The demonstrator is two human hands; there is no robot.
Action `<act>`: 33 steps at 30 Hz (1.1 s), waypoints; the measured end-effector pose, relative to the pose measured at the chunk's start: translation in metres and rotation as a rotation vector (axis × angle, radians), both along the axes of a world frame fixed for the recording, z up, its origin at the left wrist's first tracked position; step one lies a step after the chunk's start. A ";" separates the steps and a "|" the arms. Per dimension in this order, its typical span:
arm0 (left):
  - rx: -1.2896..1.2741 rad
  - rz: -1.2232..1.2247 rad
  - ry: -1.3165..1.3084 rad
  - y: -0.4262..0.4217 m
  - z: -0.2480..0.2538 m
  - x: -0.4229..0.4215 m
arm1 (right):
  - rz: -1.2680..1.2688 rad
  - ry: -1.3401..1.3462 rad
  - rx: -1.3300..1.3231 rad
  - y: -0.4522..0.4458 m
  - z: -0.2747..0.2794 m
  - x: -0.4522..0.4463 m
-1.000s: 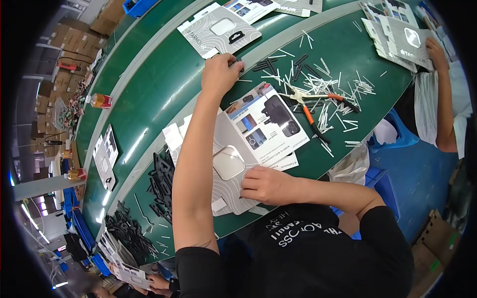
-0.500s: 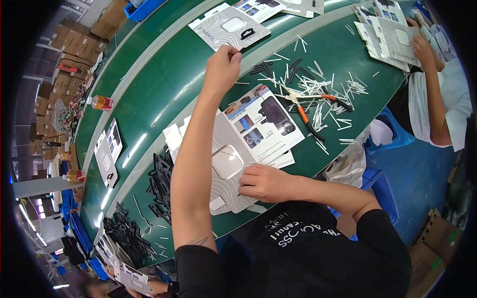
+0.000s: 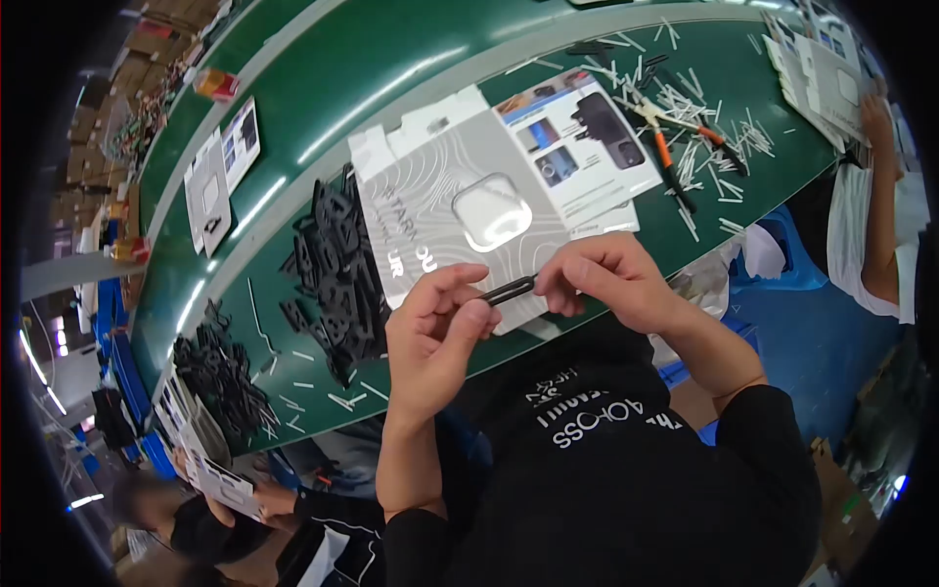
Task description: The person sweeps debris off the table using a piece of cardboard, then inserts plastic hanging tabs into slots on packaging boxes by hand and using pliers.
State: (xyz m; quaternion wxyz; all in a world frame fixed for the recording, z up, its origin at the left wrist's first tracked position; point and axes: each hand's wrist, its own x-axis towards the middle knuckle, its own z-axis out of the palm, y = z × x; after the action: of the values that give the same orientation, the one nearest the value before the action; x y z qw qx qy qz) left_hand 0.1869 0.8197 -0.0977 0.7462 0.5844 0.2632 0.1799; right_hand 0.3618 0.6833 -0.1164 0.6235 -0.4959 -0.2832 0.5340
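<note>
A slim black plastic piece with a long slot (image 3: 511, 291) is held between both hands, just above the near edge of the card. My left hand (image 3: 435, 338) pinches its left end between thumb and fingers. At the other end, the fingertips of my right hand (image 3: 611, 284) close on it. Beneath lies a grey printed packaging card (image 3: 411, 191) with a contour-line pattern and a rounded square window. Its open side shows product photos (image 3: 587, 137), and more cards lie under it. To the left is a heap of black plastic hook-like parts (image 3: 337, 264).
Orange-handled cutting pliers (image 3: 665, 147) lie among scattered white sticks (image 3: 729, 186) at the right. Another black pile (image 3: 220, 377) and a folded card (image 3: 210, 191) are leftward. A co-worker's hand (image 3: 877, 122) is by cards (image 3: 822, 88) at far right; another person holds a card (image 3: 225, 486) lower left.
My left hand has come back from the card at the far side and now meets my right hand at the black piece. The view has shifted, and the far card has mostly left it.
</note>
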 end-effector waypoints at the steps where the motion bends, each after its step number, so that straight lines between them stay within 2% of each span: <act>1: -0.008 0.005 0.006 -0.003 0.000 -0.005 | 0.032 0.061 -0.009 -0.001 0.001 -0.003; 7: 0.054 -0.044 0.050 -0.011 -0.011 -0.016 | 0.080 -0.088 -0.084 -0.003 -0.001 -0.015; 11: -0.071 0.096 -0.020 -0.029 -0.038 -0.021 | 0.198 -0.362 -0.067 -0.015 -0.011 -0.027; 12: -0.074 0.094 -0.020 -0.030 -0.044 -0.020 | 0.197 -0.362 -0.070 -0.016 -0.014 -0.031; 16: 0.249 -0.078 -0.038 -0.034 -0.060 -0.019 | 0.171 -0.497 -0.022 -0.016 -0.023 -0.045; 17: 0.247 -0.081 -0.036 -0.034 -0.058 -0.020 | 0.169 -0.494 -0.024 -0.017 -0.023 -0.043; 21: 0.198 -0.214 0.267 -0.028 -0.042 -0.028 | 0.265 -0.304 -0.134 -0.019 -0.013 -0.030; 27: 0.290 -0.147 0.225 -0.030 -0.038 -0.017 | 0.180 -0.336 -0.194 -0.015 -0.015 -0.010; 31: 1.083 0.006 -0.008 -0.023 -0.056 -0.003 | 0.163 -0.381 -0.319 -0.009 -0.014 0.002; 32: 1.082 0.002 -0.004 -0.020 -0.060 0.001 | 0.162 -0.376 -0.320 -0.006 -0.018 0.005; 33: 1.107 0.013 -0.006 -0.016 -0.064 0.005 | 0.078 -0.516 -0.203 -0.004 -0.026 0.008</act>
State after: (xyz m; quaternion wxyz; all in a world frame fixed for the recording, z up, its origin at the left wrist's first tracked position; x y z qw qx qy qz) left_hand 0.1918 0.8040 -0.1615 0.3270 0.8874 0.1306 0.2977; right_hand 0.3696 0.6792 -0.1424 0.4571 -0.6642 -0.3962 0.4393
